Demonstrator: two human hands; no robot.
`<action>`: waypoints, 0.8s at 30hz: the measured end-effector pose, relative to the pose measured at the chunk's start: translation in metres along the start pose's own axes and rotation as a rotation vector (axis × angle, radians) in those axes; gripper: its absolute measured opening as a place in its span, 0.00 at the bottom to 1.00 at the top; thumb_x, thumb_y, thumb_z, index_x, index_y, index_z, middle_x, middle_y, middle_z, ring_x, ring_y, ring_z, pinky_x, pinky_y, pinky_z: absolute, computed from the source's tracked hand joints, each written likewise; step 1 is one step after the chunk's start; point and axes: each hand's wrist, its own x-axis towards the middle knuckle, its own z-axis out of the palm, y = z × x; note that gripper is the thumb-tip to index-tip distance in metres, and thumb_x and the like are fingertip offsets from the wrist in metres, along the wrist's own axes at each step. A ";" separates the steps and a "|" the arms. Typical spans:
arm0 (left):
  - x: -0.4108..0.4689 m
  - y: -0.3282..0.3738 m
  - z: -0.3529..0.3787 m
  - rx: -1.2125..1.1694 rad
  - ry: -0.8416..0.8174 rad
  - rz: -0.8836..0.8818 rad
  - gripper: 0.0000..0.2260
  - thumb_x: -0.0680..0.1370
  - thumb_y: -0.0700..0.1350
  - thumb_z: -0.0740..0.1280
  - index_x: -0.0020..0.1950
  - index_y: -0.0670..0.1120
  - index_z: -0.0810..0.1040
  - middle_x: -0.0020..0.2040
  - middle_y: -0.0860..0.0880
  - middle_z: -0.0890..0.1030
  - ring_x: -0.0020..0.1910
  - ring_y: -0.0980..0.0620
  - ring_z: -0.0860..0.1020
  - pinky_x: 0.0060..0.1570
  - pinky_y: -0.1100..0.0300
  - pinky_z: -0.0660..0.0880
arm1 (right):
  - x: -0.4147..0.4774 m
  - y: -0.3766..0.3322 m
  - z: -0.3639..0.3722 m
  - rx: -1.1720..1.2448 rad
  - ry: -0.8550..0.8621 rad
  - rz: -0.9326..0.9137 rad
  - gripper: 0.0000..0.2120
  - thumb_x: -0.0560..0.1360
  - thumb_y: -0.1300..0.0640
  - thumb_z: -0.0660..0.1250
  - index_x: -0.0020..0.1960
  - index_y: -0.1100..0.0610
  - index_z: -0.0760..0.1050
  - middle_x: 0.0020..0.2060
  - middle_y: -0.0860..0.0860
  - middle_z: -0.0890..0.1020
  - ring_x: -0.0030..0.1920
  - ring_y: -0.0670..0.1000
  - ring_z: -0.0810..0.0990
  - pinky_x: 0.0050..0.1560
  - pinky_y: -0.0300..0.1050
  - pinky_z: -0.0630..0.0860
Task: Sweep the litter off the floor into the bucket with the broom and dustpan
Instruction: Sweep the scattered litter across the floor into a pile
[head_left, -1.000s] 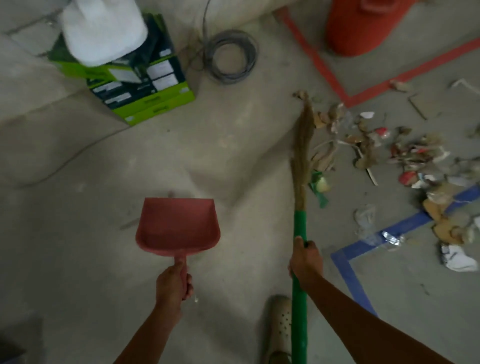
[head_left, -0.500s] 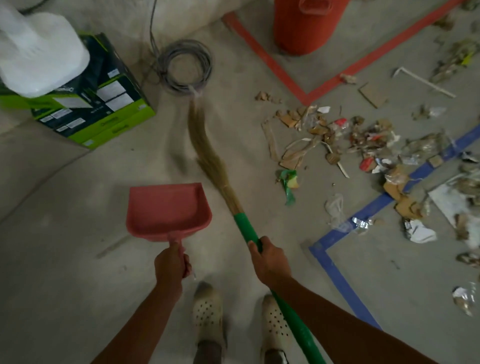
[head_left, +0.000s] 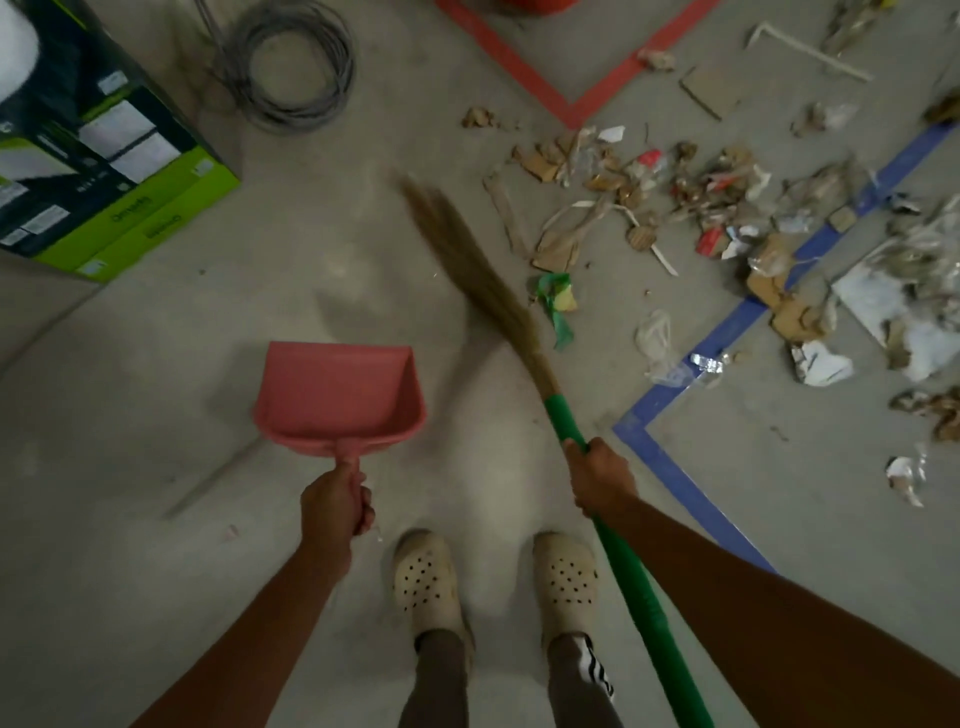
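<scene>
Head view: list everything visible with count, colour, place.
Pink plastic dustpan: one, pink, left of centre.
Grass broom with green handle: one, tan bristles, centre.
Scattered paper and cardboard litter: many pieces, mixed colours, upper right.
Orange bucket: one, orange, top edge.
Red floor tape: one corner, red, top centre.
Blue floor tape: one corner, blue, right.
Coiled grey cable: one, grey, top left.
Green and black cardboard box: one, upper left.
Beige perforated clogs: two, beige, bottom centre.
Left hand: one, grips dustpan handle.
Right hand: one, grips broom handle.
</scene>
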 end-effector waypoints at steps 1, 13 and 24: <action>0.000 0.005 0.004 0.019 -0.006 0.018 0.19 0.82 0.56 0.64 0.43 0.40 0.75 0.30 0.45 0.73 0.20 0.51 0.67 0.22 0.62 0.62 | 0.002 0.008 -0.010 0.047 0.033 0.036 0.18 0.84 0.42 0.54 0.57 0.57 0.70 0.43 0.56 0.81 0.35 0.52 0.81 0.29 0.44 0.76; -0.030 0.071 0.054 0.106 -0.124 0.113 0.19 0.82 0.57 0.64 0.43 0.42 0.75 0.31 0.44 0.74 0.24 0.49 0.68 0.24 0.60 0.64 | -0.046 0.025 -0.093 0.799 0.197 0.226 0.17 0.85 0.46 0.56 0.51 0.59 0.72 0.35 0.56 0.77 0.30 0.52 0.75 0.29 0.46 0.74; -0.038 0.129 0.058 0.104 -0.158 0.173 0.18 0.83 0.52 0.64 0.41 0.40 0.75 0.28 0.44 0.73 0.18 0.52 0.68 0.19 0.65 0.62 | -0.099 -0.051 -0.080 0.940 0.056 0.238 0.14 0.85 0.48 0.57 0.53 0.59 0.71 0.35 0.57 0.77 0.30 0.52 0.75 0.30 0.46 0.74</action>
